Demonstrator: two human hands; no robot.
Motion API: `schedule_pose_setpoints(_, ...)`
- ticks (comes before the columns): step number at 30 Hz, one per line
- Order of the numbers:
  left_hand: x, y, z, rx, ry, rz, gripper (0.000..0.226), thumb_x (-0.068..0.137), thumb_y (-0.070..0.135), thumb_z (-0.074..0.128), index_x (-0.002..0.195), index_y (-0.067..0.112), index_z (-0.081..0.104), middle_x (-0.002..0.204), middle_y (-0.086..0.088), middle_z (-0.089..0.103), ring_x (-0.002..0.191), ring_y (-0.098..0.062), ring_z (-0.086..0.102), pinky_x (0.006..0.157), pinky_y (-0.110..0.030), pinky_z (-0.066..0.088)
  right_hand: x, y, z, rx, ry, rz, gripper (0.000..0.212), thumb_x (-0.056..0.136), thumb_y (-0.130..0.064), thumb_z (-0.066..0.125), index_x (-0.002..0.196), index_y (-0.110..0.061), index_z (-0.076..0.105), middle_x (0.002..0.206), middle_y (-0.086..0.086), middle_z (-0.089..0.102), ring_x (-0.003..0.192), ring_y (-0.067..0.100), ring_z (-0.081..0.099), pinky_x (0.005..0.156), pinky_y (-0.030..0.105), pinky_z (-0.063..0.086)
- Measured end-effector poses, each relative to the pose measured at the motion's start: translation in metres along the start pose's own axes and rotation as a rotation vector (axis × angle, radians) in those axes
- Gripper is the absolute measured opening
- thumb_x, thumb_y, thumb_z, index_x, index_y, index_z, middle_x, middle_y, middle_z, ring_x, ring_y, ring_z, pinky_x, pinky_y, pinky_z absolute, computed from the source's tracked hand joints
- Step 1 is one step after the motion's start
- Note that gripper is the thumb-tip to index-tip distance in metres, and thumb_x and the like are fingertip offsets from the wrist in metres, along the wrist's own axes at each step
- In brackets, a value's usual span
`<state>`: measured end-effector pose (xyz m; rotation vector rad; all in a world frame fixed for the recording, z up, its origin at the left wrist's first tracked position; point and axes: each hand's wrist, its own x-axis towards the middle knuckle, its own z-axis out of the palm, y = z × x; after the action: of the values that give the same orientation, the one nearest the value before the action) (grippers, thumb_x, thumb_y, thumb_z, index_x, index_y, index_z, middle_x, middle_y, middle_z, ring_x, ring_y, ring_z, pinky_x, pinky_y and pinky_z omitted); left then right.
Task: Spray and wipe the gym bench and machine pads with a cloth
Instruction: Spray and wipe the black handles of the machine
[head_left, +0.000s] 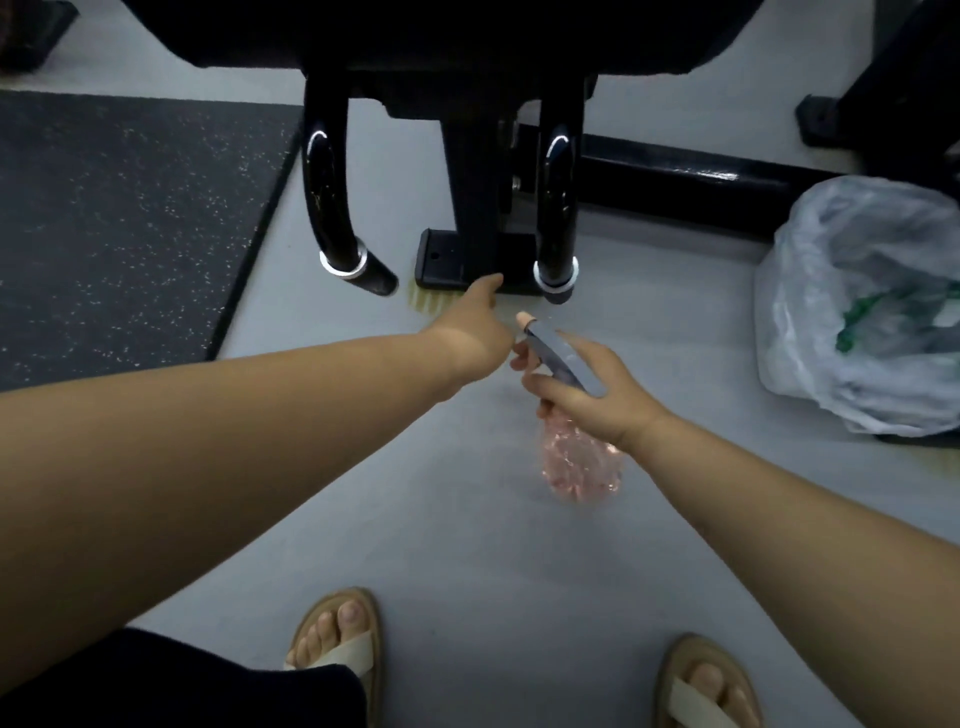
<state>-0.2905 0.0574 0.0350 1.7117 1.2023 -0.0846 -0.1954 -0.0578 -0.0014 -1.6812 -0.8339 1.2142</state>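
Note:
My right hand (597, 395) grips a spray bottle (579, 467) by its neck; the bottle has a clear body with pink liquid and a grey trigger head (563, 358). One finger lies by the trigger. My left hand (472, 332) reaches forward right beside the bottle's pale nozzle (524, 318). Its thumb points toward the machine's base (447, 260) and its fingers are hidden under the palm. A black machine pad (467, 31) spans the top edge above a black post and two curved black handles (332, 208). No cloth is in view.
A speckled black rubber mat (130, 208) covers the floor at left. A translucent plastic bag (857, 312) with green items sits at right beside a black floor bar (701, 176). A yellowish striped patch (426, 301) lies by the base. My sandalled feet (337, 644) stand below.

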Motion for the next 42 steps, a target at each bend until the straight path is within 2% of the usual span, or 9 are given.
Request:
schedule_pose_setpoints(6, 0.005, 0.025, 0.026, -0.068, 0.068, 0.114, 0.064, 0.089, 0.000, 0.040, 0.143, 0.033, 0.029, 0.107, 0.000, 0.053, 0.073, -0.010, 0.048, 0.055, -0.018, 0.038, -0.015, -0.003, -0.084, -0.216, 0.008, -0.021, 0.011, 0.088, -0.008, 0.061, 0.093, -0.017, 0.060, 0.104, 0.005, 0.067, 0.058, 0.020, 0.061, 0.059, 0.026, 0.052)
schedule_pose_setpoints(10, 0.004, 0.016, 0.031, -0.092, 0.106, 0.150, 0.065, 0.087, -0.006, 0.037, 0.141, 0.030, 0.033, 0.123, 0.004, 0.052, 0.106, -0.013, 0.053, 0.067, -0.018, 0.045, -0.010, -0.006, -0.094, -0.219, -0.035, -0.035, 0.011, 0.087, -0.008, 0.062, 0.082, -0.017, 0.059, 0.101, 0.009, 0.067, 0.061, 0.025, 0.061, 0.060, 0.027, 0.051)
schedule_pose_setpoints(14, 0.004, 0.010, 0.032, -0.100, 0.175, 0.153, 0.059, 0.088, -0.003, 0.038, 0.137, 0.030, 0.039, 0.121, 0.009, 0.054, 0.114, -0.011, 0.053, 0.097, -0.037, 0.048, 0.007, -0.004, -0.089, -0.100, -0.064, 0.003, 0.021, 0.084, -0.009, 0.063, 0.105, -0.007, 0.062, 0.103, 0.006, 0.065, 0.060, 0.023, 0.060, 0.058, 0.025, 0.047)
schedule_pose_setpoints(18, 0.004, 0.011, 0.034, -0.107, 0.185, 0.152, 0.055, 0.090, 0.000, 0.036, 0.135, 0.032, 0.042, 0.115, 0.012, 0.055, 0.110, -0.012, 0.055, 0.097, -0.041, 0.048, 0.013, 0.003, -0.089, -0.112, -0.064, 0.055, 0.013, 0.085, -0.017, 0.064, 0.095, -0.024, 0.062, 0.108, -0.002, 0.065, 0.059, 0.015, 0.062, 0.056, 0.020, 0.044)
schedule_pose_setpoints(23, 0.006, 0.009, 0.034, -0.132, 0.180, 0.158, 0.054, 0.090, -0.002, 0.036, 0.132, 0.031, 0.045, 0.114, 0.013, 0.055, 0.110, -0.009, 0.056, 0.100, -0.039, 0.046, 0.012, 0.013, -0.091, -0.160, -0.026, 0.110, 0.007, 0.085, -0.013, 0.061, 0.091, -0.016, 0.058, 0.102, 0.012, 0.063, 0.056, 0.017, 0.060, 0.048, 0.016, 0.042)
schedule_pose_setpoints(28, 0.009, 0.009, 0.017, -0.071, 0.146, 0.179, 0.049, 0.089, -0.007, 0.033, 0.118, 0.029, 0.050, 0.112, 0.007, 0.058, 0.110, -0.016, 0.057, 0.096, -0.041, 0.049, 0.003, 0.020, -0.056, -0.194, 0.002, 0.021, 0.027, 0.086, -0.021, 0.065, 0.110, -0.018, 0.054, 0.104, 0.000, 0.057, 0.071, 0.017, 0.060, 0.071, 0.034, 0.053)
schedule_pose_setpoints(32, 0.010, 0.007, -0.001, 0.041, 0.039, 0.181, 0.061, 0.085, -0.011, 0.033, 0.130, 0.028, 0.048, 0.116, 0.011, 0.056, 0.114, -0.010, 0.054, 0.098, -0.038, 0.047, 0.007, 0.022, -0.019, -0.256, 0.179, -0.075, 0.012, 0.085, -0.019, 0.060, 0.096, -0.019, 0.055, 0.092, 0.000, 0.058, 0.081, 0.026, 0.060, 0.075, 0.048, 0.053)
schedule_pose_setpoints(37, 0.009, 0.004, -0.002, -0.007, -0.033, 0.179, 0.063, 0.087, -0.011, 0.035, 0.133, 0.031, 0.045, 0.118, 0.016, 0.055, 0.114, -0.010, 0.054, 0.093, -0.033, 0.048, 0.005, 0.017, 0.009, -0.258, 0.296, -0.060, 0.020, 0.084, -0.018, 0.060, 0.102, -0.014, 0.053, 0.099, 0.004, 0.057, 0.085, 0.023, 0.055, 0.075, 0.040, 0.050)
schedule_pose_setpoints(42, 0.001, -0.028, 0.004, 0.136, -0.178, 0.144, 0.068, 0.090, -0.002, 0.045, 0.145, 0.036, 0.028, 0.135, 0.011, 0.048, 0.120, -0.011, 0.048, 0.088, -0.024, 0.043, -0.001, 0.010, 0.028, -0.154, 0.217, -0.057, 0.038, 0.081, -0.016, 0.067, 0.107, -0.021, 0.039, 0.105, 0.008, 0.051, 0.082, 0.016, 0.053, 0.066, 0.024, 0.042)
